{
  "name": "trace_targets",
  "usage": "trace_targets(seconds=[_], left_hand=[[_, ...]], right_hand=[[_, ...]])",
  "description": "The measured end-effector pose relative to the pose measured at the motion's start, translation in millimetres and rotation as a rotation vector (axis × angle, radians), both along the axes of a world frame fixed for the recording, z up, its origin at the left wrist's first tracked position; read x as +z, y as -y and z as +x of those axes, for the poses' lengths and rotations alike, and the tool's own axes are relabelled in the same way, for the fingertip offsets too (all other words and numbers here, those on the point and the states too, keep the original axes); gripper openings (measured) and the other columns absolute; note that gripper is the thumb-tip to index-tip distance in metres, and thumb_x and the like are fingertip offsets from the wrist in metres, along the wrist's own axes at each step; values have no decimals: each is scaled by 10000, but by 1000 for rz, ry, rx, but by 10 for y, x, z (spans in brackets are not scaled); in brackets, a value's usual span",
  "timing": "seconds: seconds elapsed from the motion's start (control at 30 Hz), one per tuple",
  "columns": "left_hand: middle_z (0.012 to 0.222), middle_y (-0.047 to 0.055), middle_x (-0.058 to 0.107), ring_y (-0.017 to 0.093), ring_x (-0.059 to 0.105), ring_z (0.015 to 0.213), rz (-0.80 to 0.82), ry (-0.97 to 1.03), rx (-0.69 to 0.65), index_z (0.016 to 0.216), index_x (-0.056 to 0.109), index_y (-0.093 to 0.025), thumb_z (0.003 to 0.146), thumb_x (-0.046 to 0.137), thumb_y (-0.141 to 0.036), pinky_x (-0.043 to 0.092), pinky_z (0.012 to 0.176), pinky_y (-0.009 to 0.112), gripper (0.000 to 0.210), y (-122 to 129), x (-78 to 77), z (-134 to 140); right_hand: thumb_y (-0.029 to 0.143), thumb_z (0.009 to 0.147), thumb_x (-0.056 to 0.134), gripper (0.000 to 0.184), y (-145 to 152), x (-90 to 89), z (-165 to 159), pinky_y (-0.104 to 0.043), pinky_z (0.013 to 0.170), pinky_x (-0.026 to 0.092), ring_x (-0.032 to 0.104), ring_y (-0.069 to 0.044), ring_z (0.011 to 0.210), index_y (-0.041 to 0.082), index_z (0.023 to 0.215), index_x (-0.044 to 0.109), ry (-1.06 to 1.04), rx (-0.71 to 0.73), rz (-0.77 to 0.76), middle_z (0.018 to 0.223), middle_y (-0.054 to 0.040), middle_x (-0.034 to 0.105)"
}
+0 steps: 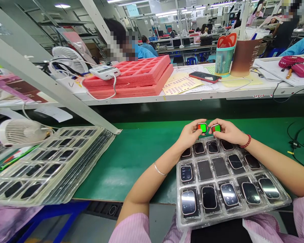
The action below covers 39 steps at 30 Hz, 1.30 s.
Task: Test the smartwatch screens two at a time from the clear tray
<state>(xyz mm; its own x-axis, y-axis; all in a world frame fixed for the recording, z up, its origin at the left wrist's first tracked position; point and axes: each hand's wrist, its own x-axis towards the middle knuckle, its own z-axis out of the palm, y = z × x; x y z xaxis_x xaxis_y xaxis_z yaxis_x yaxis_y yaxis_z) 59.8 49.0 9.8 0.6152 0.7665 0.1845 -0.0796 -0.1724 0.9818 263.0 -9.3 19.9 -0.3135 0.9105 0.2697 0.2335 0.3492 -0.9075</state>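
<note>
A tray point(220, 166) of watches point(209, 197) lies right of stacked trays point(74, 168).

- Left hand point(188, 136) holds a watch point(202, 128) with a red-and-green screen.
- Right hand point(229, 131) holds a second watch point(216, 128), similarly lit.
- Clear tray point(204, 221) bears more watches point(209, 197).

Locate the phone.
In the head view, the phone lies right of centre on the white shelf, atop papers, between the red foam trays and the teal cup.

Watches point(203, 127) partly hidden by hands point(188, 135), cables point(295, 144) cropped right
</note>
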Motion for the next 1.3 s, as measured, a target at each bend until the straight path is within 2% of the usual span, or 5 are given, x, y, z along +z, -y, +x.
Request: trace_targets(seconds=[0.6, 0.87, 1.03, 1.2, 1.3], left_hand=[[939, 81, 713, 145, 655, 667, -23, -54, 42, 1092, 676, -149, 853, 568, -342, 405, 492, 195, 325, 35, 61, -18], [965, 63, 702, 130, 638, 718, 6, -2, 23, 1091, 648, -146, 736, 638, -225, 457, 569, 201, 364, 44, 68, -2], [927, 75, 700, 137, 645, 662, -25, -40, 75, 1081, 658, -138, 807, 563, -298, 391, 486, 191, 331, 21, 69, -11], [1023, 74, 703, 142, 637, 763, -19, 15, 18, 1129, 633, -149, 692, 607, -178, 482, 600, 213, 439, 16, 71, -13], [990, 76, 701, 157, 641, 798, -24, 21, 30, 1114, 639, -142, 717, 620, -202, 511, 656, 241, 402, 22, 70, -12]], right_hand=[[335, 822, 622, 174, 45, 86, -12, -248, 557, 521, 610, -154, 661, 175, 888, 608, -21, -71, -114, 761, -39, 662], [226, 762, 588, 376, 17, 39, 8, -268, 582, 545, 642, -173, 782, 202, 1132, 524, -90, -47, -124, 1021, -50, 637], [221, 769, 576, 356, -1, 17, 20, -273, 607, 552, 641, -171, 795, 200, 1122, 536, -70, -49, -118, 1032, -54, 636], [197, 749, 571, 387, -15, -8, 30, -281, 617, 557, 644, -180, 820, 211, 1131, 514, -87, -37, -117, 1044, -52, 640], [218, 776, 577, 358, -24, -21, 37, -273, 609, 557, 645, -170, 796, 206, 1128, 516, -72, -46, -112, 1040, -53, 643]])
